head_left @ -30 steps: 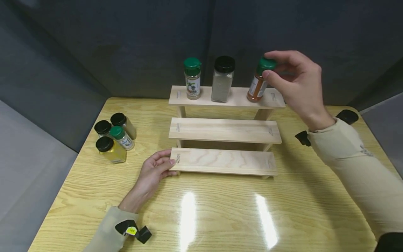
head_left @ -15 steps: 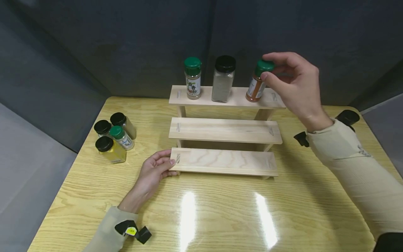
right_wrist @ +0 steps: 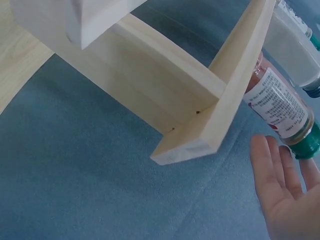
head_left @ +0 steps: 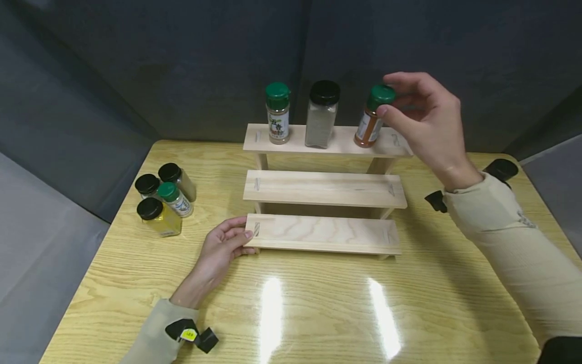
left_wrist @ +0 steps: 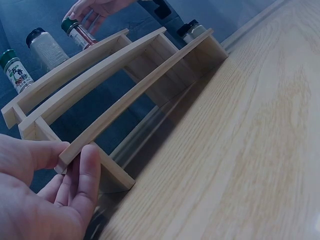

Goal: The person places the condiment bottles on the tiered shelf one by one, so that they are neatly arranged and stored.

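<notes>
My left hand (head_left: 223, 245) grips the left end of the lowest board of a three-tier wooden rack (head_left: 325, 187), thumb on top and fingers underneath, as the left wrist view also shows. A spice jar (head_left: 368, 124) with a green cap and reddish contents stands upright at the right of the top tier. Beside its cap is my right hand (head_left: 432, 119), the index finger lifted away and the thumb close to the cap. In the right wrist view the right hand's fingers (right_wrist: 272, 165) look extended and loose near the cap; whether one still touches it is unclear.
Left of that jar on the top tier stand a black-capped jar (head_left: 322, 116) and a green-capped jar (head_left: 278, 114). Several more jars cluster at the table's left, among them a yellow one (head_left: 159, 217). Dark cloth walls (head_left: 218, 65) rise behind the table (head_left: 218, 318).
The green-capped jar with reddish contents has shifted slightly left along the top tier. My right index finger has lifted off its cap, loosening the hold. My left hand stays on the rack.
</notes>
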Motion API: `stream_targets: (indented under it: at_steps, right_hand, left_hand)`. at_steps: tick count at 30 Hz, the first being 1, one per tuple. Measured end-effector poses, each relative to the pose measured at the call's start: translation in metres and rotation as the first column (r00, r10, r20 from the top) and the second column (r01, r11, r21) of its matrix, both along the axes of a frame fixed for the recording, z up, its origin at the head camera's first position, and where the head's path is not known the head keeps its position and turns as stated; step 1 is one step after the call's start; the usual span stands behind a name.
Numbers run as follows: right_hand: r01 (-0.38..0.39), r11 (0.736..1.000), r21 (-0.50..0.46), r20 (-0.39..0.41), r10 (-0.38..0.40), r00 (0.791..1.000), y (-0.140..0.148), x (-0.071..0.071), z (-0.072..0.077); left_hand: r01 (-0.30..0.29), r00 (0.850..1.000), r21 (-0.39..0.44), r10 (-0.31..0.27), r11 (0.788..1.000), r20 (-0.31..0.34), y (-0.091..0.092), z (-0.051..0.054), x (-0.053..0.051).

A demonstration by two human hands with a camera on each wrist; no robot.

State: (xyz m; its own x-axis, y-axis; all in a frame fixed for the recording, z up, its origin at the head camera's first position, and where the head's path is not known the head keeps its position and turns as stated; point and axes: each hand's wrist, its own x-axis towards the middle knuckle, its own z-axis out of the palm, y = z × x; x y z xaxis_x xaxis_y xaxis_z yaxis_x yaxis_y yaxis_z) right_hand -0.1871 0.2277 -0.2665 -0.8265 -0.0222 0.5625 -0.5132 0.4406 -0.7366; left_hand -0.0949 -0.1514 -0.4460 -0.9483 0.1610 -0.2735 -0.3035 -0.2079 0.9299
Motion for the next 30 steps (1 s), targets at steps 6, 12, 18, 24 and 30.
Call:
stream_targets:
  at_steps: [6, 12, 18, 24, 30]
  right_hand:
    - [0.007, 1.0, -0.024, 0.006, -0.007, 1.0, 0.005, 0.004, 0.002]
    - [0.036, 0.998, -0.055, 0.02, -0.035, 0.999, 0.014, 0.013, 0.002]
    - [0.048, 0.995, -0.087, 0.019, -0.046, 0.999, 0.028, 0.027, 0.001]
    - [0.009, 0.984, -0.177, 0.036, -0.002, 0.999, 0.045, 0.043, -0.001]
    - [0.069, 0.993, -0.098, 0.033, -0.067, 0.997, 0.064, 0.058, -0.003]
  left_hand:
    - [0.0, 1.0, -0.006, 0.0, 1.0, -0.005, 0.0, 0.0, 0.0]
    - [-0.002, 1.0, -0.009, 0.002, 1.0, 0.001, 0.0, 0.0, -0.001]
    - [0.003, 1.0, -0.014, -0.003, 1.0, -0.001, 0.0, 0.001, -0.001]
    - [0.001, 1.0, -0.021, -0.001, 1.0, -0.002, 0.0, -0.002, -0.003]
    - [0.002, 1.0, -0.025, -0.002, 1.0, -0.002, -0.002, -0.003, -0.004]
